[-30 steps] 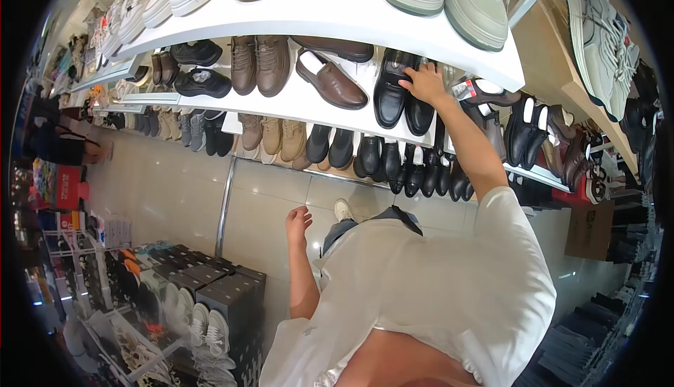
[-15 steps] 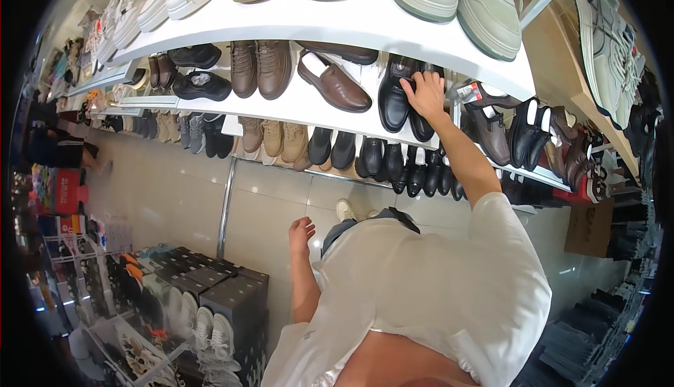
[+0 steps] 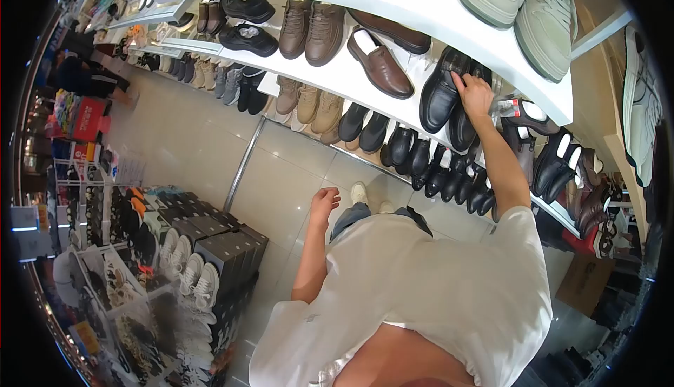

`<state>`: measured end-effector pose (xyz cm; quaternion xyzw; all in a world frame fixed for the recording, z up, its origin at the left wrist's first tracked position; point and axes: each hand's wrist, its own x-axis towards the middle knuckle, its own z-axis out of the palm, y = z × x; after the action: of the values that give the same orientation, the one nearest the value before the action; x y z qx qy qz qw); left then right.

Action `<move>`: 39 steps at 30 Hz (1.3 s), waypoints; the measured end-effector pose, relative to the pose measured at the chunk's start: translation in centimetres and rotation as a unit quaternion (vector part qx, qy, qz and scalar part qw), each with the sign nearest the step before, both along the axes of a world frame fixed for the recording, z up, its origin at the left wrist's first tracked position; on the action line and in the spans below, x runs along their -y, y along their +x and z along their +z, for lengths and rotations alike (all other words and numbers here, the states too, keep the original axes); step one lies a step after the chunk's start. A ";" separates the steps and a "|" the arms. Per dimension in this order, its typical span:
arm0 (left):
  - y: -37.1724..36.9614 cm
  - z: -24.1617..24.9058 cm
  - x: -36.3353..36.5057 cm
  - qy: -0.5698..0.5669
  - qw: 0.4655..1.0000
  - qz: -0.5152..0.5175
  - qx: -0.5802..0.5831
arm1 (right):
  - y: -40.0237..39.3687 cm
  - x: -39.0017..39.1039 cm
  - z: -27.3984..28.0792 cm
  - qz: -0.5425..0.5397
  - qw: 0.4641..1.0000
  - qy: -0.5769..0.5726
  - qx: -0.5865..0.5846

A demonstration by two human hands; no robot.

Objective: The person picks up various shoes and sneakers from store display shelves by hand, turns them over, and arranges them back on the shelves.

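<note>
My right hand (image 3: pixel 475 97) is on the right-hand shoe (image 3: pixel 461 130) of a black leather pair on the white shelf (image 3: pixel 330 72), its fingers bent over the upper. Part of that shoe is hidden beneath the hand. Close against it on the left stands the other black leather shoe (image 3: pixel 439 99). Further left lies a brown loafer (image 3: pixel 382 71) with a white insert. My left hand (image 3: pixel 324 203) hangs over the floor by my hip, fingers loosely curled and apart, holding nothing.
Pale green sneakers (image 3: pixel 547 29) stand on the upper shelf above my right hand. Brown lace-up shoes (image 3: pixel 324 32) sit left of the loafer. A lower row holds black shoes (image 3: pixel 401 145). Dark shoe boxes (image 3: pixel 228 247) are stacked at lower left. A person (image 3: pixel 84 78) is far left.
The view has turned, so the shelves appear shifted right and tilted. My right hand has gone from lying flatter over the black shoe to bent fingers on it. My left hand still hangs free.
</note>
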<state>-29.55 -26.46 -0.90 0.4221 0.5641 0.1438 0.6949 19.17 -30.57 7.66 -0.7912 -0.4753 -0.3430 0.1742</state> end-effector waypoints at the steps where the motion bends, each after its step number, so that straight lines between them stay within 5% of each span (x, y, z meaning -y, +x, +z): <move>1: 0.5 0.2 0.2 -0.005 1.000 -0.009 0.010 | -0.5 0.4 0.5 0.016 1.000 0.014 -0.007; 10: 7.3 3.7 -0.1 -0.021 0.989 -0.094 0.111 | -8.3 5.3 6.5 0.089 0.987 0.048 -0.121; 12: 9.6 5.2 -0.5 -0.103 0.947 -0.101 0.286 | -11.2 6.7 7.9 0.136 0.974 0.077 -0.164; 13: 10.4 5.9 -0.3 -0.108 0.946 -0.110 0.284 | -12.6 7.5 8.4 0.147 0.966 0.082 -0.196; 16: 12.9 8.6 0.0 -0.156 0.846 -0.139 0.491 | -16.9 8.8 10.5 0.206 0.955 0.115 -0.178; 20: 12.2 10.8 1.6 -0.265 0.806 -0.110 0.518 | -19.7 10.2 11.4 0.238 0.942 0.142 -0.190; 27: 11.3 11.1 3.4 -0.290 0.764 -0.119 0.563 | -20.7 12.4 13.4 0.282 0.936 0.145 -0.154; 30: 11.5 11.9 4.5 -0.262 0.771 -0.135 0.564 | -20.6 13.5 13.3 0.342 0.919 0.143 -0.134; 35: 11.2 14.5 6.8 -0.055 0.801 -0.111 0.585 | -20.1 15.1 12.1 0.439 0.879 0.157 -0.097; 39: 9.4 15.2 8.7 -0.078 0.794 -0.058 0.600 | -20.6 14.4 12.1 0.478 0.825 0.243 -0.177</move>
<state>-20.17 -35.18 14.33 0.2275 0.0174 0.2830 0.9316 -1.42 -44.98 19.72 -0.4439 -0.6562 -0.1756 0.5844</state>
